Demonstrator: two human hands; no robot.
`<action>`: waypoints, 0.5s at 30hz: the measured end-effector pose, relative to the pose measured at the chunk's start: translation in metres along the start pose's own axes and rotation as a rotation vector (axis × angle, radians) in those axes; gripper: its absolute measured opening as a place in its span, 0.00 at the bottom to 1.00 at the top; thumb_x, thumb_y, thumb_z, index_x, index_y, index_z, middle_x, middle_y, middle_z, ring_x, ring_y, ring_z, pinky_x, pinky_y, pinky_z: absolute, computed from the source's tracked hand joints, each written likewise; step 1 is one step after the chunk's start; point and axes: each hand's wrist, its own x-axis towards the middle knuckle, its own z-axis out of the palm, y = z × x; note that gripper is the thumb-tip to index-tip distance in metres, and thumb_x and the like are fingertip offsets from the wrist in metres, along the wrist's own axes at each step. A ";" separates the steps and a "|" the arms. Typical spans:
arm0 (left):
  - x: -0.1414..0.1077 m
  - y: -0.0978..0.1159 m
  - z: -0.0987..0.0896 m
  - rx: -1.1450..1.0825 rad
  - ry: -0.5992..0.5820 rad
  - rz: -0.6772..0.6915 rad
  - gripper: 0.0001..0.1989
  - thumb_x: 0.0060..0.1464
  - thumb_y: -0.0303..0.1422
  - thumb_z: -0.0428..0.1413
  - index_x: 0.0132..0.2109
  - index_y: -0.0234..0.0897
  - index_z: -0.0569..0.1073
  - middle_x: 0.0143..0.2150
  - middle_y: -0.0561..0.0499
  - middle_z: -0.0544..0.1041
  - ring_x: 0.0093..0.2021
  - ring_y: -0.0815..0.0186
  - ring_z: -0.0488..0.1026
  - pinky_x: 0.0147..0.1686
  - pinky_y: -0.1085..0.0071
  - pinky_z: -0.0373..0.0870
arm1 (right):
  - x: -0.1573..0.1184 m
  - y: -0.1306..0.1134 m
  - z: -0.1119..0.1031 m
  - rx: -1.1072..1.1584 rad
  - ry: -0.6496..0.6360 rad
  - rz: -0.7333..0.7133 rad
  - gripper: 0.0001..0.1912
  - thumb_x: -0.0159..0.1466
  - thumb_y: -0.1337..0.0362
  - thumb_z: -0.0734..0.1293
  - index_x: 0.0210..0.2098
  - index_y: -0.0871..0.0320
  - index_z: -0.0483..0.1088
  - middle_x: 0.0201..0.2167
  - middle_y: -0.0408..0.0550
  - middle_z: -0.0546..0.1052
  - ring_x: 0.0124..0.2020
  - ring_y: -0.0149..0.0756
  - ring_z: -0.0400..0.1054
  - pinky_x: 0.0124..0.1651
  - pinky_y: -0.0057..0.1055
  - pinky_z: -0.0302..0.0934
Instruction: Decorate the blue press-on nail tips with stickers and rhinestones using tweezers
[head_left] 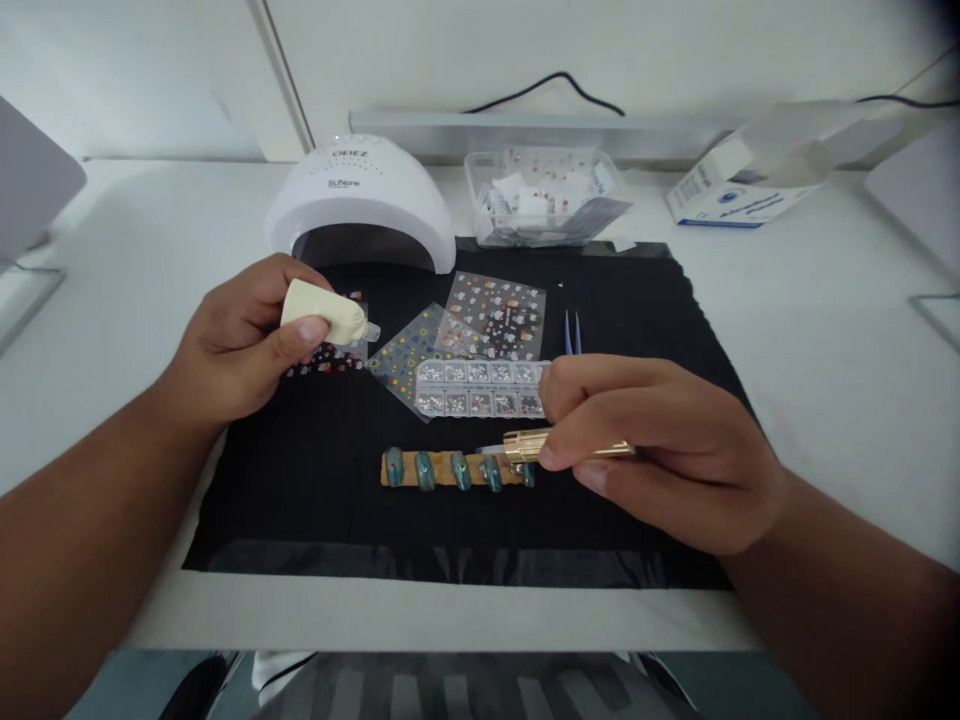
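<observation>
My left hand [240, 335] is closed around a small cream bottle [322, 312], its clear nozzle tilted to the right. Between the fingers of my right hand [660, 440] lies a slim brush with a gold handle [525, 445], its tip pointing left. That tip is just above a tan strip [442, 469] bearing several glossy teal press-on nails [460, 470]; whether it touches one I cannot tell. Behind the strip lies a clear compartment case [480, 388] of tiny gems, its right end hidden by my right hand. Blue tweezers [572, 332] lie beyond that hand.
Sticker sheets [499, 310] overlap on the black cloth [300, 510]. A white nail lamp [367, 195] stands at the back left. Behind the cloth are a clear plastic tub [544, 200] full of packets and an open white box [739, 185].
</observation>
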 end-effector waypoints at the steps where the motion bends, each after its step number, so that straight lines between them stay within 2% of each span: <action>1: 0.000 0.000 0.000 0.003 0.000 0.002 0.10 0.61 0.38 0.56 0.44 0.35 0.73 0.26 0.54 0.70 0.22 0.73 0.64 0.19 0.75 0.62 | 0.000 0.000 0.001 0.003 0.014 0.004 0.11 0.58 0.79 0.60 0.35 0.62 0.70 0.26 0.42 0.66 0.27 0.26 0.59 0.29 0.27 0.54; 5: 0.000 0.000 0.001 0.017 -0.001 0.006 0.11 0.61 0.38 0.56 0.44 0.35 0.73 0.26 0.54 0.69 0.22 0.73 0.64 0.19 0.75 0.62 | -0.001 -0.001 0.003 0.006 0.041 0.014 0.12 0.58 0.79 0.60 0.35 0.62 0.70 0.26 0.43 0.67 0.28 0.27 0.59 0.29 0.27 0.55; 11: 0.000 0.000 0.001 0.025 0.009 0.002 0.10 0.61 0.38 0.57 0.43 0.34 0.73 0.28 0.53 0.71 0.23 0.73 0.66 0.21 0.74 0.62 | -0.001 0.003 0.003 -0.011 -0.029 0.031 0.11 0.58 0.79 0.60 0.34 0.63 0.71 0.25 0.42 0.65 0.26 0.25 0.58 0.27 0.27 0.53; 15: -0.001 -0.001 0.000 0.008 0.002 -0.008 0.11 0.61 0.38 0.57 0.44 0.35 0.73 0.28 0.53 0.71 0.24 0.73 0.66 0.21 0.74 0.62 | -0.001 0.003 0.001 0.004 0.002 0.015 0.11 0.57 0.79 0.60 0.33 0.62 0.70 0.25 0.42 0.66 0.26 0.26 0.58 0.28 0.27 0.53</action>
